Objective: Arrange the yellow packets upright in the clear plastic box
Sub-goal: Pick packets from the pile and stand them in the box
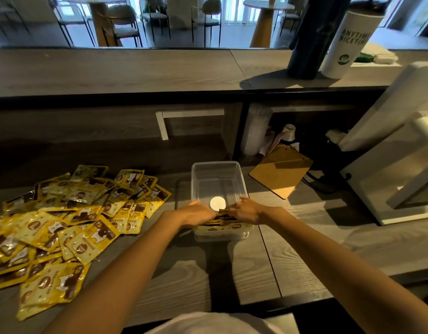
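Both forearms reach the clear box [217, 165] near end: left hand [199, 212] fingers look straight against 1 upright packet row [219, 223], right hand [244, 210] fingers curl on it. Row runs left-right. Loose pile [75, 213] lies left on counter [251, 266], nearer left hand.

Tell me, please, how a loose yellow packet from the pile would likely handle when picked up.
Probably floppy: the packets in the pile drape unevenly over each other. Likely slippery, as their foil edges glint. Probably light, being thin and flat.
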A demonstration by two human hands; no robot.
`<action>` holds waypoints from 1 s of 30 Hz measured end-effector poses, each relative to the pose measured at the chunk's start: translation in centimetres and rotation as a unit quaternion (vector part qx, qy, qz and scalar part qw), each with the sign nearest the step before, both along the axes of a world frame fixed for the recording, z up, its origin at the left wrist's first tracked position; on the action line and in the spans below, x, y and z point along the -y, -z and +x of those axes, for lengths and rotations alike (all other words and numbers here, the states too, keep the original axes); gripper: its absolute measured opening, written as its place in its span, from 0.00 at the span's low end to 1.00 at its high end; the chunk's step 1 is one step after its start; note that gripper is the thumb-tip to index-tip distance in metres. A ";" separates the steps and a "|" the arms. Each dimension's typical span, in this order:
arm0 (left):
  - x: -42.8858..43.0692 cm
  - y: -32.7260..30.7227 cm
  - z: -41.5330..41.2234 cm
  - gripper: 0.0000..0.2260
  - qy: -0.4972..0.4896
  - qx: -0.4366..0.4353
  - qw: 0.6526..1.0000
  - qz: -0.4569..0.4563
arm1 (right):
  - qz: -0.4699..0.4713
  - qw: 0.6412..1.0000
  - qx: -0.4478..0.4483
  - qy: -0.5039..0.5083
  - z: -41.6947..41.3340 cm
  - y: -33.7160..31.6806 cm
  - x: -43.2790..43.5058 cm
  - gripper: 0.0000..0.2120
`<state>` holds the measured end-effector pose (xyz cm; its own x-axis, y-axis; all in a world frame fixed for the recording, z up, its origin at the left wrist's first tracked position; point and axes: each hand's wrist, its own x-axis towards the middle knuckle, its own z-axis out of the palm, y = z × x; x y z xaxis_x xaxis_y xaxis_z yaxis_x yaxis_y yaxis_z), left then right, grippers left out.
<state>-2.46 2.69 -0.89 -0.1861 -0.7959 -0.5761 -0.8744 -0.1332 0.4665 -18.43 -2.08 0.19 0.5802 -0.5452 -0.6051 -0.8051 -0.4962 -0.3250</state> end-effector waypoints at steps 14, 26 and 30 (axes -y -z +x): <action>-0.4 -2.6 0.6 0.17 -0.075 -0.077 0.989 -0.098 | -0.043 0.990 0.121 0.054 0.2 -1.3 0.1 0.17; -1.4 -2.5 0.8 0.15 -0.061 -0.074 0.991 -0.088 | -0.105 0.983 0.127 0.079 0.7 -1.0 -1.2 0.15; -1.3 -2.9 0.8 0.15 -0.078 -0.065 0.987 -0.123 | -0.127 0.977 0.145 0.093 0.9 -1.1 -1.4 0.15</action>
